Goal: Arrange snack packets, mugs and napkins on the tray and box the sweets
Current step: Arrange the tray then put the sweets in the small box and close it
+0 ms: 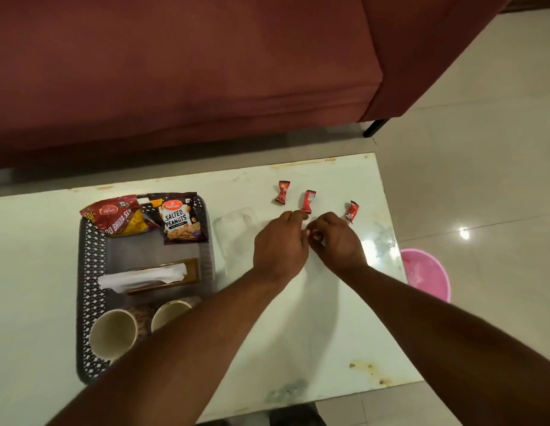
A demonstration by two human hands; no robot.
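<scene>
The dark patterned tray [83, 272] on the white table holds a red sev packet [117, 216], a salted peanuts packet [181, 222], a napkin holder with white napkins [151, 278] and two mugs [114, 332] [169, 310]. A clear plastic box [233, 232] lies right of the tray. Three red wrapped sweets lie beyond my hands: left [281, 192], middle [307, 202], right [351, 212]. My left hand [280, 244] and my right hand [338, 241] meet over the table, pinching another red sweet [315, 235] between them. My left fingertips touch the middle sweet's lower end.
A maroon sofa [206, 72] stands behind the table, its black leg [373, 128] on the tiled floor. A pink bucket [427, 273] sits on the floor off the table's right edge. Stains mark the table's near right corner [369, 372].
</scene>
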